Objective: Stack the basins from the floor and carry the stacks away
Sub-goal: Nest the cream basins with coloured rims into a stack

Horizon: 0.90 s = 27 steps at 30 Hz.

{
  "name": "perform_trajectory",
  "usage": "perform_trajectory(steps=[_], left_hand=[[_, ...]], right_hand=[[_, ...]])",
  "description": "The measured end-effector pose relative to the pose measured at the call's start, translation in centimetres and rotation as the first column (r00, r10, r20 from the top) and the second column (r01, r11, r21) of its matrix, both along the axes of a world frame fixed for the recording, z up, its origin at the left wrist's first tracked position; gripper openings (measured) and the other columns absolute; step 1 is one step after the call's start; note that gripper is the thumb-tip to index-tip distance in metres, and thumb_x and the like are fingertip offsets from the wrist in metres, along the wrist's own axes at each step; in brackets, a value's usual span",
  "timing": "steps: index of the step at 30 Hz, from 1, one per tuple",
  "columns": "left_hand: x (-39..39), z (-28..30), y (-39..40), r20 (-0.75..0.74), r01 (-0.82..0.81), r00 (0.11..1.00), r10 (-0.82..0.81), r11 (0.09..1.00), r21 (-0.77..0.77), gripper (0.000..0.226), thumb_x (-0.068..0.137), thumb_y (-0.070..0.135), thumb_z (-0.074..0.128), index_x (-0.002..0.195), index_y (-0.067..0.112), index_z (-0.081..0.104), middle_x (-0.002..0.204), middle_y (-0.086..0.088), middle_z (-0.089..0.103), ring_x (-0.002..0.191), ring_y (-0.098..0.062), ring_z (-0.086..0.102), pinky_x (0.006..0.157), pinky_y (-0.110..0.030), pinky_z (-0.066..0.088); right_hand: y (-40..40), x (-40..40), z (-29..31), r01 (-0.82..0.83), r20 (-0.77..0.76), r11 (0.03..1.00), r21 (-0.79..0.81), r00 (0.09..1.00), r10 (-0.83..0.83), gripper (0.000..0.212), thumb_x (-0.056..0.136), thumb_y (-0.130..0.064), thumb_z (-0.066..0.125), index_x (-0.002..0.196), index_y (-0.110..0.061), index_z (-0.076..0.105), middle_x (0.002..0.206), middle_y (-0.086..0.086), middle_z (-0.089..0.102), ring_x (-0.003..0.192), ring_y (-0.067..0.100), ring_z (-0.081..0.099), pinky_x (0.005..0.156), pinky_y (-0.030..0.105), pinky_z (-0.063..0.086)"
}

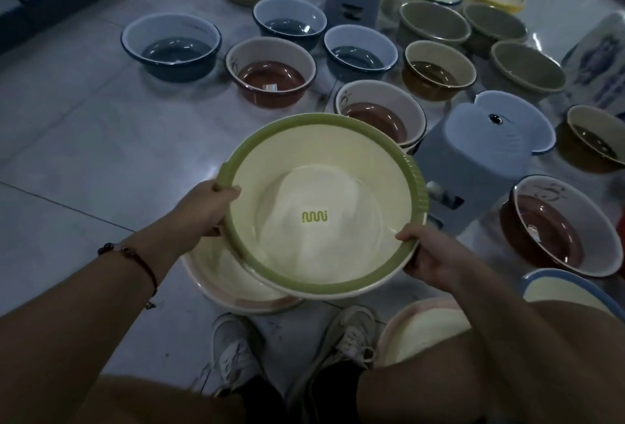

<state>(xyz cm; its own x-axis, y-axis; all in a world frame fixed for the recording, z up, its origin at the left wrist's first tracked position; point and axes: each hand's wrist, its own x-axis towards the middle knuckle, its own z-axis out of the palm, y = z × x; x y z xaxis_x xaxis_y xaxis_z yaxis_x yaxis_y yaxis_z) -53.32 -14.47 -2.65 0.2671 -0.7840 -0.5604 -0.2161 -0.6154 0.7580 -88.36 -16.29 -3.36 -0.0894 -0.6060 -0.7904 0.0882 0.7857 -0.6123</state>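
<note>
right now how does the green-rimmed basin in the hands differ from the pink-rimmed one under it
The green-rimmed basin is held off the floor, tilted, by the left hand and right hand; the pink-rimmed basin rests flat on the floor. Rim colours differ: green against pale pink. Both are round with cream insides.

Person seen from a head-worn camera: bare forearms, bracelet and lace-up shoes.
Both forearms are sleeveless. The left wrist carries a thin dark-red cord bracelet (135, 256) strung with small beads, a small charm dangling beneath it. The left shoe (233, 352) and right shoe (351, 339) are pale, scuffed lace-up sneakers above dark trouser legs (324, 393).
</note>
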Motion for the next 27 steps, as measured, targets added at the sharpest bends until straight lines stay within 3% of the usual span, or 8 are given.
perform_trajectory(steps=[5,7,10,14,21,22,24,27], left_hand=[[3.2,-2.0,1.7,0.079,-0.131,0.988,0.130,0.991,0.015,0.034,0.096,0.016,0.059,0.129,0.015,0.051,0.113,-0.012,0.059,0.095,-0.029,0.061,0.067,-0.036,0.054],[4.2,-2.7,2.4,0.059,-0.181,0.982,0.180,0.983,0.017,0.036,0.097,0.013,0.059,0.132,0.011,0.052,0.115,-0.013,0.060,0.100,-0.032,0.061,0.077,-0.042,0.056],[5.5,-3.8,3.4,0.040,-0.235,0.971,0.234,0.972,0.027,0.032,0.098,0.009,0.057,0.130,0.006,0.054,0.114,-0.016,0.060,0.097,-0.031,0.061,0.074,-0.039,0.053],[7.1,-5.3,4.4,0.047,-0.249,0.968,0.246,0.966,0.075,0.034,0.097,0.007,0.057,0.131,0.006,0.053,0.112,-0.015,0.060,0.098,-0.031,0.061,0.070,-0.036,0.052],[7.4,-7.4,4.9,0.089,-0.116,0.991,0.105,0.985,0.129,0.026,0.094,0.013,0.064,0.116,0.018,0.052,0.108,-0.015,0.064,0.089,-0.030,0.065,0.064,-0.034,0.055],[7.4,-7.7,5.0,0.118,-0.071,0.991,0.055,0.989,0.133,0.027,0.093,0.015,0.066,0.116,0.019,0.052,0.104,-0.015,0.065,0.087,-0.029,0.065,0.065,-0.035,0.056],[7.2,-8.5,5.2,0.172,-0.016,0.985,-0.009,0.990,0.143,0.028,0.092,0.019,0.068,0.114,0.021,0.050,0.097,-0.014,0.066,0.081,-0.027,0.064,0.065,-0.035,0.056],[7.3,-9.6,5.5,0.314,0.101,0.938,-0.148,0.982,0.160,0.032,0.087,0.029,0.071,0.110,0.019,0.052,0.095,-0.008,0.065,0.081,-0.023,0.061,0.067,-0.034,0.052]], right_hand=[[-0.2,4.0,-1.0,-0.083,-0.020,0.996,-0.040,0.996,0.082,0.012,0.087,-0.004,0.057,0.096,-0.010,0.062,0.085,0.008,0.066,0.077,0.021,0.061,0.063,0.030,0.050],[-0.6,5.7,-2.0,-0.122,-0.094,0.988,-0.093,0.989,0.113,0.012,0.088,-0.001,0.057,0.097,-0.006,0.062,0.085,0.011,0.065,0.076,0.023,0.061,0.068,0.034,0.055],[-1.1,7.8,-3.7,-0.246,-0.227,0.959,-0.138,0.951,0.211,0.014,0.085,-0.001,0.058,0.097,-0.005,0.062,0.088,0.015,0.063,0.080,0.026,0.060,0.080,0.042,0.056],[-1.6,9.9,-5.6,-0.420,-0.378,0.900,-0.120,0.857,0.349,0.011,0.068,-0.013,0.059,0.078,-0.011,0.063,0.076,0.012,0.061,0.073,0.027,0.059,0.076,0.044,0.057],[-1.5,10.1,-9.0,-0.554,-0.537,0.823,-0.126,0.735,0.413,0.011,0.084,-0.002,0.055,0.084,-0.013,0.058,0.081,-0.001,0.057,0.080,0.017,0.056,0.058,0.019,0.042],[-1.3,9.9,-9.6,-0.574,-0.559,0.806,-0.145,0.719,0.412,0.014,0.082,-0.001,0.057,0.091,-0.011,0.056,0.085,-0.001,0.056,0.082,0.015,0.055,0.062,0.020,0.045],[-1.2,9.5,-11.1,-0.641,-0.612,0.758,-0.121,0.649,0.452,0.053,0.076,-0.005,0.060,0.127,-0.007,0.047,0.110,0.005,0.057,0.096,0.018,0.056,0.084,0.034,0.053],[-1.0,10.2,-11.8,-0.741,-0.702,0.672,0.015,0.471,0.535,0.094,0.083,-0.007,0.060,0.157,-0.017,0.002,0.158,0.006,0.022,0.130,0.030,0.043,0.106,0.042,0.041]])
